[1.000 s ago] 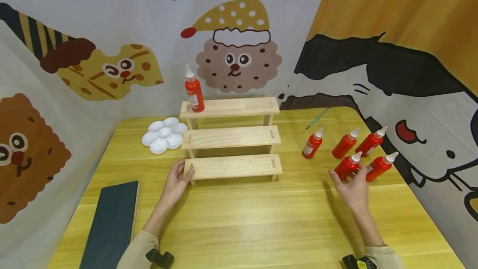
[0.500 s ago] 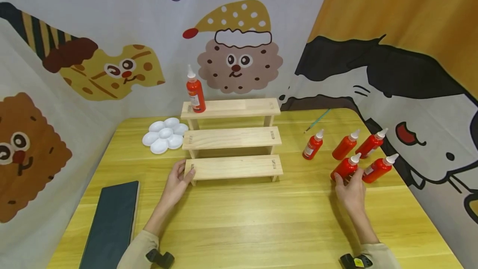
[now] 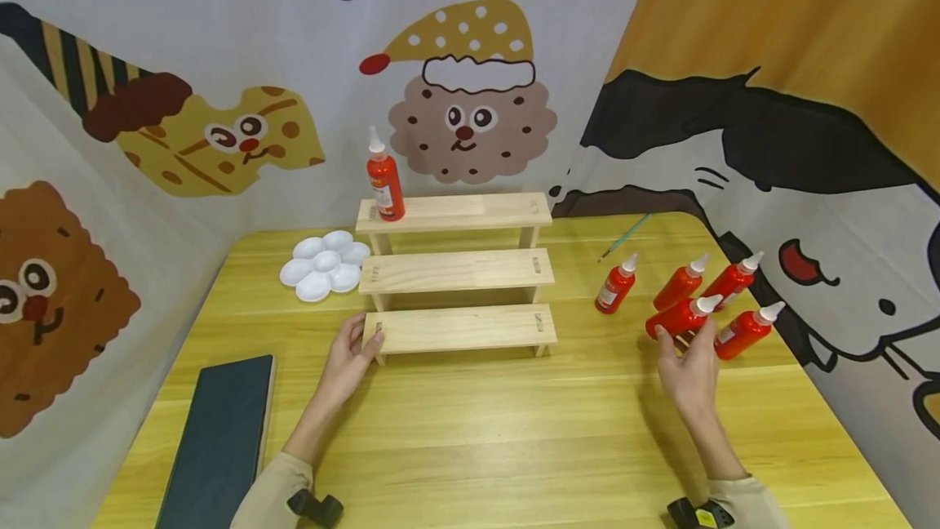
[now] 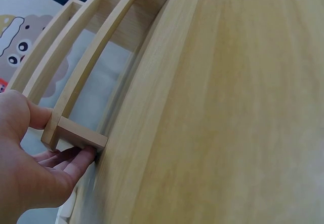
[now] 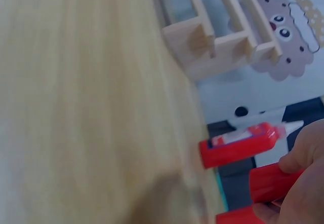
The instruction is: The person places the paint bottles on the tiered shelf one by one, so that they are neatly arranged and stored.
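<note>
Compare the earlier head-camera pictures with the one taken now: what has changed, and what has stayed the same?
The right hand, already at one red bottle, has tilted it further, its base swinging up and left in the head view. Unchanged: the left hand gripping the wooden stand, the bottle on the top shelf, the other bottles, palette, brush and book.

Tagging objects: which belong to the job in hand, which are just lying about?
Likely the job: red bottle in right hand; wooden rack, gripped by left hand; second bottle on top tier; four other bottles.
Seemingly just lying about: palette; paintbrush; dark book.
</note>
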`<state>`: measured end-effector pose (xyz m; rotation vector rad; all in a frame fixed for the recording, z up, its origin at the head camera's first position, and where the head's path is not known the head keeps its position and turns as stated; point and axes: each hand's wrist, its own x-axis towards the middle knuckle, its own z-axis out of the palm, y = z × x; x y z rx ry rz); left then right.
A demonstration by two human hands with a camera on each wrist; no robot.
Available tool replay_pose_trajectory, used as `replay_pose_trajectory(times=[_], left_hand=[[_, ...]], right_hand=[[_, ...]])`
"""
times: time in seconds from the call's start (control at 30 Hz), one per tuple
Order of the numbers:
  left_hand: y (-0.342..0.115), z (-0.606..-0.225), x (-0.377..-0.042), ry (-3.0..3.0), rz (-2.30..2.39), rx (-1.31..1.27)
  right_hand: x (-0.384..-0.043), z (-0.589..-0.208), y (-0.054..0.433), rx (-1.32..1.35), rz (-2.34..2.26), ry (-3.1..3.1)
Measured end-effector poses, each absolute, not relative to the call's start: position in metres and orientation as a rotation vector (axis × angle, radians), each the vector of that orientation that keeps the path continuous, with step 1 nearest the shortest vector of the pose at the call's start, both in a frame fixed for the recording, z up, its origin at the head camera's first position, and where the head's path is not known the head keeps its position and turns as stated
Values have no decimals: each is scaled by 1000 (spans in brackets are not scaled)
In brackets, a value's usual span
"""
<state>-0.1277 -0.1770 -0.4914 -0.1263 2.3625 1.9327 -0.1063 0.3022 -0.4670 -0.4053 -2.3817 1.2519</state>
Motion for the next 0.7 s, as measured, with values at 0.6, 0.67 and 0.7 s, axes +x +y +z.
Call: replay_pose_trajectory(times=[0.6, 0.67, 0.7], left_hand=[[-176, -490, -127, 2375, 1925, -114], [-177, -491, -127, 2374, 1925, -113], [-177, -491, -127, 2372, 1929, -113]], right_hand=[[-128, -411, 253, -19, 1283, -2198], [-133, -407, 247, 22, 1308, -2170], [-135, -404, 243, 45, 1317, -2157]])
